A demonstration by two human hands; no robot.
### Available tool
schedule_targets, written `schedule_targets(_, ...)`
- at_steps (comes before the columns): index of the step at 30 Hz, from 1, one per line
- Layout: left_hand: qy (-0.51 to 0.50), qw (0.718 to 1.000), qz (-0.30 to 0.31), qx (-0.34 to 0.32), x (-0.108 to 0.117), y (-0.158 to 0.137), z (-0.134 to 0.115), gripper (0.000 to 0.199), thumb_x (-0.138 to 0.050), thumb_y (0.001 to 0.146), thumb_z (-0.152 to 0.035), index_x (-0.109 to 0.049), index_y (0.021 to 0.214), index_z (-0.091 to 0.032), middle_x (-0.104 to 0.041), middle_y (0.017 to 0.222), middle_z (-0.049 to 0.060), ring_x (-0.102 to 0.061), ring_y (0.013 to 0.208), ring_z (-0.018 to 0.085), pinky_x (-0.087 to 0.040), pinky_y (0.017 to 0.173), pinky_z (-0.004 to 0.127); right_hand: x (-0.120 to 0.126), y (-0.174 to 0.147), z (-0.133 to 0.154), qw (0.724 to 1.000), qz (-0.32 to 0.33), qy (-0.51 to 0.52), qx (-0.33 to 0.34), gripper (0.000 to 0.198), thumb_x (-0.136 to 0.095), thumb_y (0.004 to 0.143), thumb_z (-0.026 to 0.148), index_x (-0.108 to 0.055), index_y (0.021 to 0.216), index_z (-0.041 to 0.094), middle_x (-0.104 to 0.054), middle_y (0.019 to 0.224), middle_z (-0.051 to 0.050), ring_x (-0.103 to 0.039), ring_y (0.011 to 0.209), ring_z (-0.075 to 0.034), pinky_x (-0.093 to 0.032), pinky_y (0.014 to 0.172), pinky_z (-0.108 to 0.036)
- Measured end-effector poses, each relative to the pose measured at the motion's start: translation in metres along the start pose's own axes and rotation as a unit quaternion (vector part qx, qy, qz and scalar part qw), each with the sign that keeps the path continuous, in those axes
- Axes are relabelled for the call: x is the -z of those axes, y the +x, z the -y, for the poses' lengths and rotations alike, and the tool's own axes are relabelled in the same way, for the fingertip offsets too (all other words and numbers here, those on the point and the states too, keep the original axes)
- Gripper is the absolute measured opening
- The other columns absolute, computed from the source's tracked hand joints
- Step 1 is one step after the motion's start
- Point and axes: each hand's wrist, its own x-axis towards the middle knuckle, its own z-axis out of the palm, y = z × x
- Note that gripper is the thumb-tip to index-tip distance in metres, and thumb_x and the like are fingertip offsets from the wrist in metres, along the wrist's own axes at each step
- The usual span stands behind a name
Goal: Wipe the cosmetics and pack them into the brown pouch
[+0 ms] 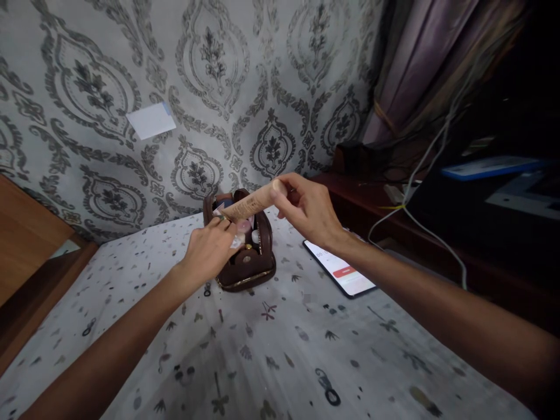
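A small brown zip bag (247, 274) stands unzipped on the patterned sheet near the wall. Several small items show inside, among them a pink round one (243, 226) and a white cap (256, 236). Over the bag, a beige printed tube (250, 205) is pinched at its right end between the thumb and fingers of my right hand (306, 207). The tube slants down to the left. My left hand (207, 248) reaches over the bag's left side, its fingers bent by the tube's lower end; what they grip, if anything, is hidden.
A phone (343, 271) with a lit screen lies right of the bag, under my right forearm. White cables (437, 239) hang by the dark furniture at right. A wooden panel (32, 233) stands at left. A white card (151, 121) is on the wallpapered wall.
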Motion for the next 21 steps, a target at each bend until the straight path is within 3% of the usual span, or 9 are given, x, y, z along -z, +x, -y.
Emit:
schedule_targets(7,-0.011,0.999,-0.015,-0.03,-0.003,-0.002,0.007,0.03,-0.061,0.096,-0.038,-0.065,0.122,-0.023,-0.072,0.113,0.009,-0.063,0.115,0.029,-0.052,0.072,0.033,0.0,0.0,-0.001,1.0,-0.001,0.009,-0.009,0.033,-0.052,0.092,0.05,-0.062,0.091,0.018,-0.058,0.075,-0.002,-0.057,0.066,-0.015,-0.041,0.057,-0.026)
schedule_targets(14,-0.106,0.994,-0.033,-0.024,-0.005,-0.003,0.02,0.024,-0.063,0.094,-0.037,-0.068,0.115,-0.024,-0.071,0.118,0.007,-0.067,0.108,0.028,-0.051,0.075,0.031,0.005,0.012,-0.005,0.999,-0.017,0.027,-0.028,0.031,-0.054,0.091,0.047,-0.064,0.09,0.018,-0.061,0.067,-0.001,-0.058,0.055,-0.014,-0.043,0.055,-0.027)
schedule_targets(17,-0.229,0.972,-0.06,0.004,-0.004,-0.002,0.027,0.024,-0.056,0.096,-0.038,-0.07,0.108,-0.023,-0.073,0.113,0.006,-0.069,0.095,0.024,-0.049,0.069,0.029,0.009,0.028,-0.014,0.997,-0.041,0.043,-0.049,0.031,-0.056,0.091,0.048,-0.065,0.085,0.019,-0.057,0.057,0.001,-0.056,0.049,-0.015,-0.042,0.052,-0.028)
schedule_targets(21,-0.354,0.918,-0.167,0.065,0.003,0.004,0.043,0.032,-0.051,0.094,-0.044,-0.071,0.099,-0.019,-0.075,0.099,0.005,-0.066,0.086,0.022,-0.046,0.067,0.028,0.016,0.06,-0.031,0.986,-0.084,0.109,-0.093,0.034,-0.058,0.09,0.05,-0.059,0.07,0.022,-0.051,0.051,0.002,-0.048,0.042,-0.013,-0.036,0.043,-0.026)
